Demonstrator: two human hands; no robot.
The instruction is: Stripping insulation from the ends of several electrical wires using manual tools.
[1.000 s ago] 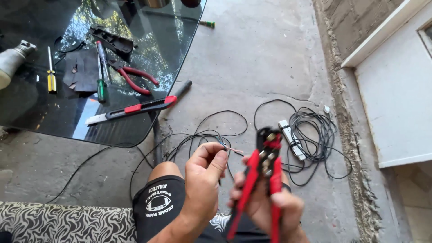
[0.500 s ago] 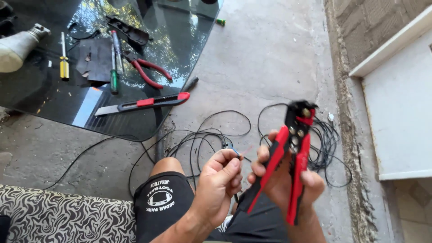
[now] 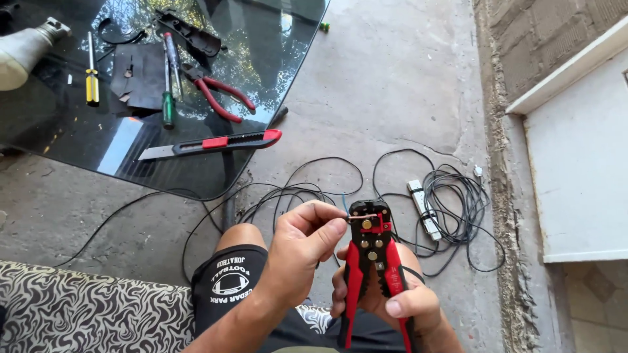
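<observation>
Right hand (image 3: 386,297) wraps the red-and-black handles of a wire stripper (image 3: 371,261), closed around them, tool upright with its black head pointing away from the body — thumb lies across the right handle, likely so a squeeze can come without regripping. Left hand (image 3: 302,252) is pinched narrow, thumb and forefinger holding a thin wire end (image 3: 353,218) and feeding it sideways into the stripper head; the wire touches the head, a blue strand sticks up just beside it. Both hands sit above the person's knee, black shorts (image 3: 229,281) with a white print, on a black-and-white patterned seat cushion (image 3: 78,310). Holding the wire so near its tip probably keeps it stiff enough to line up with the blades. Just past the hands, loose black cable (image 3: 314,189) loops over the concrete floor (image 3: 392,85), and further right lies a coiled bundle (image 3: 458,196) with a small white block (image 3: 424,208) in it — the slack trails under the hands and could snag. Farther left, a dark glass desk (image 3: 59,147) carries a red-and-grey utility knife (image 3: 209,144) near its edge, red-handled pliers (image 3: 219,98), a green-handled screwdriver (image 3: 168,98), a yellow-handled screwdriver (image 3: 92,82), a black flat piece (image 3: 134,75) and a grey rounded object (image 3: 26,49) at the far left, cropped. Rough wall and a white panel (image 3: 582,170) on the right. Nothing blocks the hands.
</observation>
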